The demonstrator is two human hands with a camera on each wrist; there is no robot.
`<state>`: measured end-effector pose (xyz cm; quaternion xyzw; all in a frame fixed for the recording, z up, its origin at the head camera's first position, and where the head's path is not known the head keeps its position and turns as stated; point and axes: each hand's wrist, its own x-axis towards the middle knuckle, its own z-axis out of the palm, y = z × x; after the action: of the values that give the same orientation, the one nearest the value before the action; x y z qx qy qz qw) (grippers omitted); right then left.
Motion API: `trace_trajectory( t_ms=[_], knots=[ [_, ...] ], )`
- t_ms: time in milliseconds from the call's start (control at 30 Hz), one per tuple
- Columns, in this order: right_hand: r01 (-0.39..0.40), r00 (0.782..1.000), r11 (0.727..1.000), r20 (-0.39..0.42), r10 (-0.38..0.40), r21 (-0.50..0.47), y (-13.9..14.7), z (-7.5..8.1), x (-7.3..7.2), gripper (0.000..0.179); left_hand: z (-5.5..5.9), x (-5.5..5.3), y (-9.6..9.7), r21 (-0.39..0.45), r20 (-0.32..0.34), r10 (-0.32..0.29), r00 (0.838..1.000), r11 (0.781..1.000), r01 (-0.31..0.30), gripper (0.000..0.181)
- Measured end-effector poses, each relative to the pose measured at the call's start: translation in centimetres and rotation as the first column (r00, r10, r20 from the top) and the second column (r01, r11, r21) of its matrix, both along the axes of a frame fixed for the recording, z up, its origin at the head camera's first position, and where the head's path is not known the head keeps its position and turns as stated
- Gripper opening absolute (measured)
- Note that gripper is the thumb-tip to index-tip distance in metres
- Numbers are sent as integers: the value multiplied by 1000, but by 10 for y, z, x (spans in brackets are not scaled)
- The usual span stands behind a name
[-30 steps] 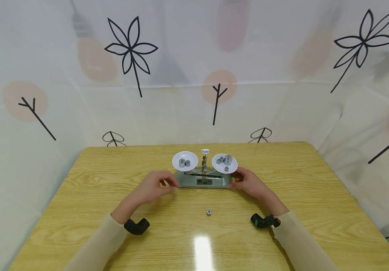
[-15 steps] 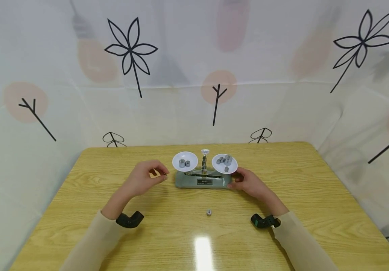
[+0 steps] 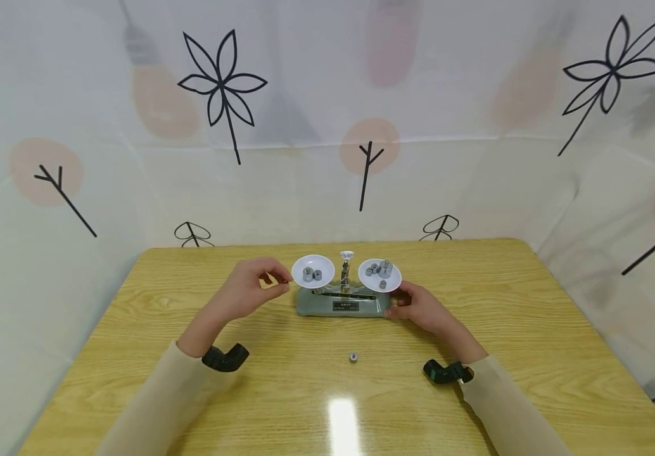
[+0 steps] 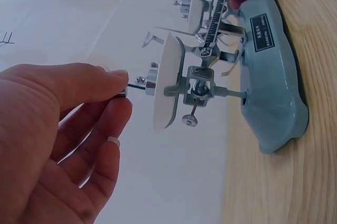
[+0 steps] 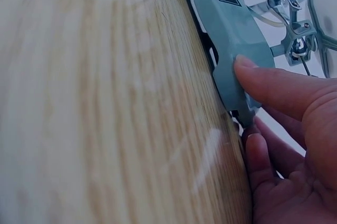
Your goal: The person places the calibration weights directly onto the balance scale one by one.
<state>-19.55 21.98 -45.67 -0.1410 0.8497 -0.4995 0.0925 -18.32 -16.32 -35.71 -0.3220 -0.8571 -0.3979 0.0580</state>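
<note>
A two-pan balance scale (image 3: 343,306) with a grey-green base stands on the table. My left hand (image 3: 250,288) is raised beside its left pan (image 3: 313,261), pinching a small shiny metal piece (image 4: 124,93) between thumb and fingertips. A thin dark rod (image 4: 137,86) shows between those fingertips and the pan; where it attaches I cannot tell. Two metal weights (image 3: 308,273) sit in the left pan, and several weights (image 3: 385,269) in the right pan (image 3: 370,287). My right hand (image 3: 423,308) grips the base's right end, thumb on top (image 5: 258,74), other fingers partly hidden.
A single small weight (image 3: 353,357) stands on the wooden table (image 3: 282,392) in front of the scale. A patterned cloth (image 3: 305,190) hangs behind and at the sides of the table. Black wrist devices (image 3: 226,358) sit at both cuffs.
My left hand has drawn back from the base's left end, then risen toward the left pan, still pinching. My right hand stays on the base.
</note>
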Motion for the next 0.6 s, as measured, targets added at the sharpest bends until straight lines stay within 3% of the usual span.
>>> trace_trajectory(
  t_ms=[233,533,600],
  knots=[
    [-3,1000,1000,8,4,-5,1,1,1,60,4,-6,13,-29,-9,-16,1000,999,15,9],
    [2,1000,1000,-12,-2,24,0,-1,-1,59,-1,-14,25,-76,-10,-22,1000,997,21,9],
    [0,1000,1000,-14,1,22,-3,5,3,56,-2,-16,27,-81,-10,-22,1000,996,21,10]
  ],
)
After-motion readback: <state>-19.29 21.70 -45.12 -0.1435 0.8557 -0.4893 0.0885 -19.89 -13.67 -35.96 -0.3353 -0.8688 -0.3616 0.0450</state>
